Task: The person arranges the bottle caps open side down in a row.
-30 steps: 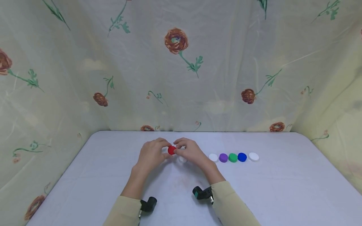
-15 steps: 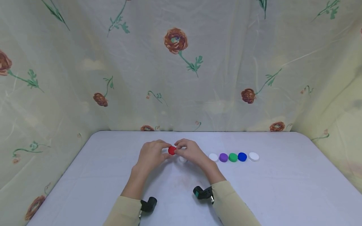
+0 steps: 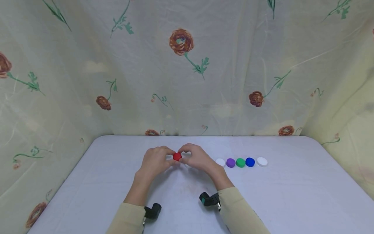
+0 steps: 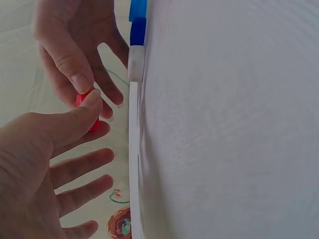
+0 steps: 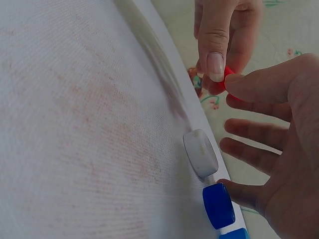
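Note:
A small red bottle cap (image 3: 177,156) is held up between both hands over the far half of the table. My left hand (image 3: 156,161) pinches it by thumb and forefinger from the left, its other fingers spread apart in the left wrist view. From the right, my right hand (image 3: 196,158) pinches the same cap with thumb and forefinger, its remaining fingers stretched out in the right wrist view. Below the right hand stands a white cap (image 5: 200,152), with a dark blue cap (image 5: 219,206) and a lighter blue cap (image 5: 234,234) lined up beside it, largely hidden from the head view.
Right of the hands runs a row of caps: white (image 3: 220,162), purple (image 3: 230,162), green (image 3: 241,162), blue (image 3: 250,162) and white (image 3: 262,162). A white cloth covers the table (image 3: 292,201). A flowered curtain (image 3: 222,81) hangs behind and at both sides.
The red cap has turned slightly between the fingers. My right forefinger has come in closer to it, and both hands otherwise stay nearly in place.

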`<state>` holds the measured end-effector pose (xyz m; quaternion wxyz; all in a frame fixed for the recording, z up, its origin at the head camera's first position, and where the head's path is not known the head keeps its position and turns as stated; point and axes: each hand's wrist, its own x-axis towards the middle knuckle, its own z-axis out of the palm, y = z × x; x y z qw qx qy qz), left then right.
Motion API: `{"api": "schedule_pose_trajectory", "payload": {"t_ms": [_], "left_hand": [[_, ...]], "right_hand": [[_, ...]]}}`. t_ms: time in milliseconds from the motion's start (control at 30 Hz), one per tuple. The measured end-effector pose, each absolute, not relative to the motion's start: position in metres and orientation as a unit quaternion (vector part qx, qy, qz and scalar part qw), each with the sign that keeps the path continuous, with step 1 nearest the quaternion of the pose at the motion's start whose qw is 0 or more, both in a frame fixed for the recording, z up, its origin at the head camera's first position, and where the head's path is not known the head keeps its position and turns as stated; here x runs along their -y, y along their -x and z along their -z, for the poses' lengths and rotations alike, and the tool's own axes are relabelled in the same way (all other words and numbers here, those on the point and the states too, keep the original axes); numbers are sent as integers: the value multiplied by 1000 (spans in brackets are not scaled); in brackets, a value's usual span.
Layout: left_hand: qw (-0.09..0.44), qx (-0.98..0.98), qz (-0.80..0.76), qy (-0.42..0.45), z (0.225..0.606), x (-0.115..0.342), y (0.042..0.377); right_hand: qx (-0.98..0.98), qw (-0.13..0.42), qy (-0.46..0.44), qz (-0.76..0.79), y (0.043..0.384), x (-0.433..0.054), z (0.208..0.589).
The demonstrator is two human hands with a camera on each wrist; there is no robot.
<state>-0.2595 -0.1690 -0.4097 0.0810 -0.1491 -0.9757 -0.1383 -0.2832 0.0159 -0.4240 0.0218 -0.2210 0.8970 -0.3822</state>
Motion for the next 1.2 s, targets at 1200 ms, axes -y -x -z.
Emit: {"api": "schedule_pose_trajectory", "payload": {"t_ms": [1200], "left_hand": [[50,975,145,159,410,167,259]], "right_hand": [[-918,58,209,333,283,-16,430]]}}
